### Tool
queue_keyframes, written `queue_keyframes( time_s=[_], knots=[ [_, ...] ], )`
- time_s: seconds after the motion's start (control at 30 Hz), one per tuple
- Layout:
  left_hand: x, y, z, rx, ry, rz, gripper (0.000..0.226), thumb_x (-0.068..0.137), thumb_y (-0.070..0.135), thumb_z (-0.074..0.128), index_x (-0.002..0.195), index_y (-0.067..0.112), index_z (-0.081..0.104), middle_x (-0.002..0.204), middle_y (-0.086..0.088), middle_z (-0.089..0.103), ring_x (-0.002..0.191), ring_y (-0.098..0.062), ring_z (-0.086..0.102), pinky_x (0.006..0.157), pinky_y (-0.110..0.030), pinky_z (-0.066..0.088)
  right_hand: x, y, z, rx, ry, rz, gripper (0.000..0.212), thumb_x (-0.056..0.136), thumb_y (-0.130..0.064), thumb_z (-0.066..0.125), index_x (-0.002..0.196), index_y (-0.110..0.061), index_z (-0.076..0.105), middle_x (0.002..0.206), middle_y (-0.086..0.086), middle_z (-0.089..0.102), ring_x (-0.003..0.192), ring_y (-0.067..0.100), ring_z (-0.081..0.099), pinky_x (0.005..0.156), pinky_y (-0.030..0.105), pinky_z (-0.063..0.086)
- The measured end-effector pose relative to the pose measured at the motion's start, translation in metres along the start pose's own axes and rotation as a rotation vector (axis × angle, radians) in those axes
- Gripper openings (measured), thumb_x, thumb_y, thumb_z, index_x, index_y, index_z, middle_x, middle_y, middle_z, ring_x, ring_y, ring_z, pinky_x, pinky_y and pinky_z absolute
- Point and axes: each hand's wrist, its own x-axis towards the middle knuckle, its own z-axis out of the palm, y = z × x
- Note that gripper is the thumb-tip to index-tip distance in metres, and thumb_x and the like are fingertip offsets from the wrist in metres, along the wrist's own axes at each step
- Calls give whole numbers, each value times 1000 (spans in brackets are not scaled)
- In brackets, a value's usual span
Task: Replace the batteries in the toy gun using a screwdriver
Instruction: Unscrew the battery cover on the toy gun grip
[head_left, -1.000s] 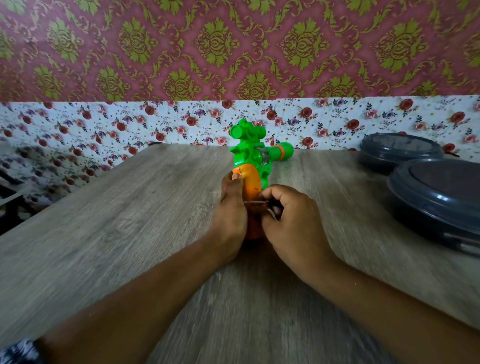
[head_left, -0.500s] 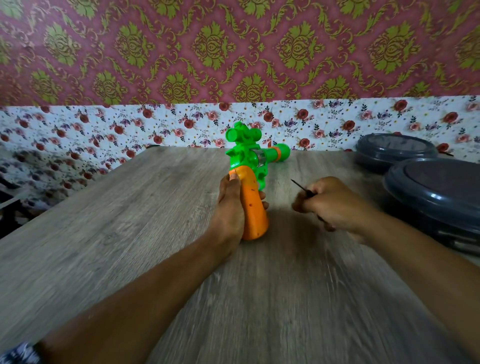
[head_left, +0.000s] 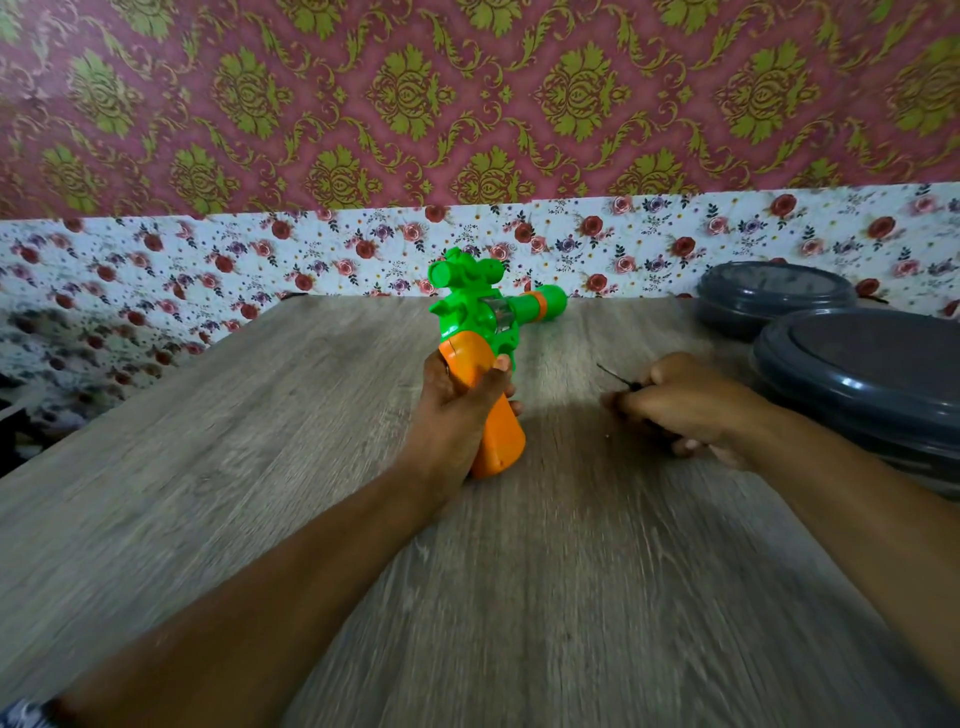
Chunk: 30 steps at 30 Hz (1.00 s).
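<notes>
A toy gun (head_left: 483, 332) with a green body and an orange handle stands on its handle end on the wooden table (head_left: 260, 467), barrel pointing right and away. My left hand (head_left: 457, 410) grips the orange handle from the left, thumb across its front. My right hand (head_left: 680, 405) rests on the table to the right of the gun, apart from it, curled round a small screwdriver (head_left: 615, 375). Only the thin dark shaft shows, sticking out up and to the left; the handle is hidden in my fist.
Two dark grey round lidded containers stand at the right: a near one (head_left: 872, 384) close to my right wrist and a far one (head_left: 774, 301) by the wall. Flowered wallpaper backs the table. The table's left edge falls away at the far left.
My right hand has pulled the screwdriver away from the gun's handle and moved right, down to the table. My left hand has shifted its grip, thumb now over the handle's front.
</notes>
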Motion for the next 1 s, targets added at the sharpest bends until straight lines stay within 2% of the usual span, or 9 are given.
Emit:
queue_keyframes(
  time_s=[0.17, 0.33, 0.4, 0.53, 0.6, 0.7, 0.77, 0.9, 1.0],
  knots=[
    [-1, -2, -4, 147, 17, 25, 67, 66, 20, 73, 123, 25, 38, 112, -10, 60, 93, -28, 64, 76, -46, 56, 1, -2, -4, 265, 208, -112, 25, 85, -17, 63, 100, 3, 60, 56, -1, 40, 48, 11, 36, 28, 13, 26],
    [2, -2, -5, 39, -26, 1, 52, 88, 0, 56, 128, 22, 32, 100, -2, 58, 79, -16, 64, 64, -32, 53, -9, -16, 15, 245, 252, -340, 30, 84, -18, 65, 88, 12, 61, 52, 10, 40, 35, 5, 34, 45, 21, 31],
    [2, -2, -2, 18, -28, 0, 46, 89, 0, 54, 124, 21, 35, 97, -2, 58, 75, -15, 63, 62, -29, 53, -18, -23, 32, 185, 231, -437, 28, 83, -21, 65, 82, 7, 64, 57, 17, 48, 45, 10, 41, 50, 23, 36],
    [1, 0, 0, -49, 16, -36, 36, 90, 10, 54, 122, 18, 40, 99, -8, 58, 81, -19, 61, 66, -34, 55, -29, -28, 64, 54, 211, -602, 16, 80, -24, 67, 66, -17, 65, 58, -3, 58, 54, 10, 52, 56, 28, 42],
    [0, 1, -1, -84, -21, -73, 39, 93, 30, 51, 127, 16, 39, 98, -9, 59, 81, -21, 61, 66, -36, 56, -33, -28, 71, -29, 233, -606, 11, 78, -27, 67, 75, -17, 69, 70, 0, 66, 65, 16, 59, 61, 31, 48],
    [0, 1, -5, -151, -95, -150, 76, 87, 65, 34, 120, -3, 42, 81, -10, 62, 60, -16, 62, 48, -23, 50, -40, -30, 72, -85, 283, -579, 22, 74, -40, 70, 73, -18, 66, 67, -2, 63, 65, 16, 58, 59, 30, 45],
    [-2, 1, -4, -174, -145, -179, 93, 76, 77, 30, 119, -3, 48, 82, -11, 65, 66, -17, 66, 58, -25, 54, -41, -32, 71, -80, 284, -528, 30, 70, -47, 70, 64, -19, 62, 60, -5, 57, 61, 15, 55, 55, 29, 41],
    [-1, 0, -3, -156, -96, -143, 93, 71, 82, 30, 131, 13, 47, 103, -18, 63, 87, -25, 66, 85, -41, 55, -39, -30, 71, 43, 213, -383, 33, 66, -47, 73, 57, -17, 63, 47, -6, 54, 52, 8, 52, 50, 26, 35],
    [-1, 1, -2, -169, -102, -128, 89, 74, 80, 29, 125, 10, 50, 91, -13, 62, 75, -20, 66, 72, -34, 58, -42, -32, 74, 221, 120, -311, 33, 65, -40, 77, 59, -10, 65, 47, -6, 52, 46, 6, 48, 49, 24, 34]
  ],
)
